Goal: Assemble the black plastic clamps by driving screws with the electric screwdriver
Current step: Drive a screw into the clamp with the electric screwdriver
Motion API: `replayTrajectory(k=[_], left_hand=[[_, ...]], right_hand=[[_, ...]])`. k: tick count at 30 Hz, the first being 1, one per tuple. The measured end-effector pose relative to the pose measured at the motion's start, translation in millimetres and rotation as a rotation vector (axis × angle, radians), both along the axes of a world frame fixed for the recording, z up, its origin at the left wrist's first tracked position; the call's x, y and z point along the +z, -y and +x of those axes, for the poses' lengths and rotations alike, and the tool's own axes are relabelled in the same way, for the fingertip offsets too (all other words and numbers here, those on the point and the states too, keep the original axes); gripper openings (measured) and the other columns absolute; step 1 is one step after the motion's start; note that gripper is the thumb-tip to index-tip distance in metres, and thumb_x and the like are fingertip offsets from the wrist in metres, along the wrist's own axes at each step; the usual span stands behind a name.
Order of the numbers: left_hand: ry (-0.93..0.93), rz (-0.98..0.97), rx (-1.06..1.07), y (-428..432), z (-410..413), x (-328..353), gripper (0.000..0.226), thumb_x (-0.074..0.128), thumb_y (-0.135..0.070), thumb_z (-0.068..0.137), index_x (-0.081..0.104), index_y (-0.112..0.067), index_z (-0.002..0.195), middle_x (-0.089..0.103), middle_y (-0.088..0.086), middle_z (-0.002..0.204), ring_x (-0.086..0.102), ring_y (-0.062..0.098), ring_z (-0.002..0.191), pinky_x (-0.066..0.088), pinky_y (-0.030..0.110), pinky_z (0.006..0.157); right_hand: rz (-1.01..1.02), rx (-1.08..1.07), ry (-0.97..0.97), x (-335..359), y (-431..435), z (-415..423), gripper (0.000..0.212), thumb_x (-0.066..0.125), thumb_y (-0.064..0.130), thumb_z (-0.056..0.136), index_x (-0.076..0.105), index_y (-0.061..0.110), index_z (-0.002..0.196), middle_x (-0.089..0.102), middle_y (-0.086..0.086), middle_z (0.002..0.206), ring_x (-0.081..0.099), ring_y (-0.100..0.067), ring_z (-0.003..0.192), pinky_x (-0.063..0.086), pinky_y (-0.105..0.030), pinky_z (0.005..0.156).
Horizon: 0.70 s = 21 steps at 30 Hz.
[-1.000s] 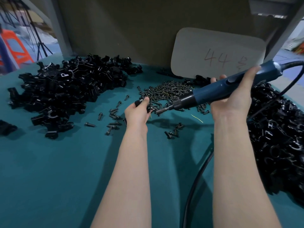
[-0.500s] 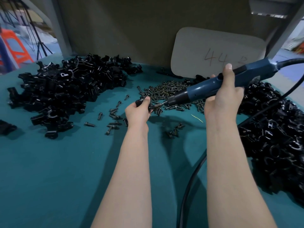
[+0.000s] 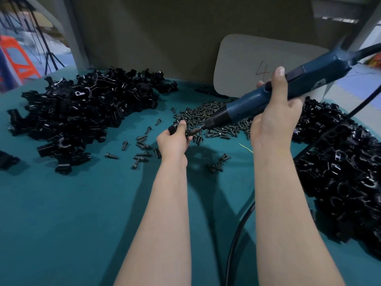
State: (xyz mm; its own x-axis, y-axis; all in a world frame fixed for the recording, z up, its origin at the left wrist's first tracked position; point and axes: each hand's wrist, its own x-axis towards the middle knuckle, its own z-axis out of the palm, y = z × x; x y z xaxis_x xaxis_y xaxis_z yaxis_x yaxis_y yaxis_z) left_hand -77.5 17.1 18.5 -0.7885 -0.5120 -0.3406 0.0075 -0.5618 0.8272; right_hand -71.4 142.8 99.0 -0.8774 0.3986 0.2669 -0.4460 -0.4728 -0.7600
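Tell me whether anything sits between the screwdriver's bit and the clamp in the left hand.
Nothing visible does. The bit reaches the clamp gripped by the left hand; the right hand holds the screwdriver. Loose screws lie on the table behind.

An assembly workshop: the teal bench (image 3: 61,223) carries a heap of black clamps (image 3: 82,112) left of the fingers (image 3: 279,79), another heap (image 3: 340,172) right of them, and loose screws (image 3: 195,112) (a whole pile) just beyond.
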Motion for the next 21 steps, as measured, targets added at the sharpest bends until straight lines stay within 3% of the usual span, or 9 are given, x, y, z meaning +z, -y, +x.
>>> replayTrajectory(k=[4, 9, 13, 17, 21], left_hand=[[-0.005, 0.02, -0.008, 0, 1, 1, 0.021, 0.065, -0.016, 0.092, 0.055, -0.007, 0.077, 0.06, 0.011, 0.09, 0.062, 0.025, 0.074, 0.057, 0.021, 0.058], [0.005, -0.025, 0.002, -1, 1, 1, 0.021, 0.067, -0.015, 0.09, 0.056, -0.006, 0.074, 0.059, 0.008, 0.083, 0.063, 0.023, 0.07, 0.058, 0.021, 0.055], [0.012, 0.001, -0.002, 0, 2, 2, 0.021, 0.067, -0.014, 0.09, 0.056, -0.006, 0.075, 0.059, 0.01, 0.085, 0.062, 0.023, 0.067, 0.057, 0.021, 0.053], [0.006, -0.006, -0.015, 0, 2, 4, 0.021, 0.067, -0.015, 0.09, 0.055, -0.006, 0.075, 0.059, 0.009, 0.084, 0.063, 0.025, 0.072, 0.059, 0.022, 0.057], [-0.014, 0.01, -0.028, -4, 3, 7, 0.02, 0.067, -0.013, 0.09, 0.055, -0.005, 0.076, 0.058, 0.01, 0.084, 0.063, 0.025, 0.077, 0.059, 0.023, 0.057]], right_hand=[[-0.023, -0.01, -0.011, -1, -3, -1, 0.04, 0.058, 0.017, 0.095, 0.039, 0.007, 0.128, 0.06, 0.003, 0.097, 0.062, -0.014, 0.087, 0.053, -0.026, 0.085], [0.093, 0.009, -0.099, 1, 6, 3, 0.048, 0.06, 0.019, 0.092, 0.036, 0.001, 0.129, 0.058, -0.006, 0.102, 0.062, -0.014, 0.089, 0.052, -0.031, 0.092], [0.186, 0.005, -0.135, 4, 11, 5, 0.04, 0.063, 0.025, 0.083, 0.041, 0.013, 0.114, 0.056, -0.006, 0.105, 0.057, -0.024, 0.1, 0.049, -0.036, 0.096], [0.131, 0.012, -0.153, 2, 6, 5, 0.053, 0.064, 0.026, 0.083, 0.039, 0.007, 0.125, 0.058, -0.004, 0.102, 0.06, -0.019, 0.094, 0.051, -0.034, 0.095], [0.095, 0.062, -0.189, 2, 7, 6, 0.045, 0.062, 0.022, 0.089, 0.037, 0.014, 0.126, 0.06, 0.003, 0.086, 0.061, -0.015, 0.08, 0.053, -0.037, 0.091]])
